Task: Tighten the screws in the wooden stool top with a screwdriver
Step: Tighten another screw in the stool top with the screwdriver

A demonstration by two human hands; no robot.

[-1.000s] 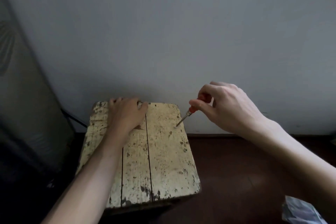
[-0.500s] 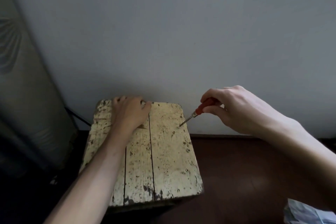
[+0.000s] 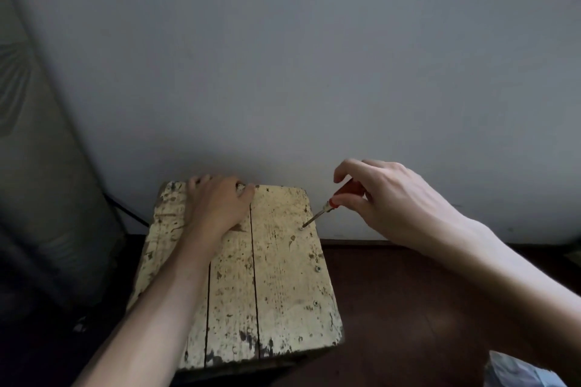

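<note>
- Wooden stool top (image 3: pixel 276 264) standing on the dark floor (image 3: pixel 408 308) against the pale wall (image 3: pixel 314 72), three worn, paint-flecked planks facing up.
- Left hand (image 3: pixel 217 207) pressed flat on the far planks, fingers curled over the back edge, bracing the stool and holding nothing else.
- Right hand (image 3: pixel 386 198) closed around the red handle of the screwdriver (image 3: pixel 327 206), thumb and fingers pinching it, shaft slanting down and left.
- Tip resting at a spot near the far right edge of the top, probably on a screw (image 3: pixel 301 228), though the head is too small to make out clearly.
- Two more screw heads (image 3: pixel 318 268) visible further along the right plank, nearer the wearer, not yet reached.
- Risk: with the shaft so steeply tilted, likely to cam out of the slot on turning and gouge the wood or skid off the near edge.
- Risk: light fingertip pinch may give too little downward pressure; stool could shift if the bracing hand eases.
- Against half a second ago: index finger lifted off the handle, more red showing, tip kept on the same spot, left hand unmoved.
</note>
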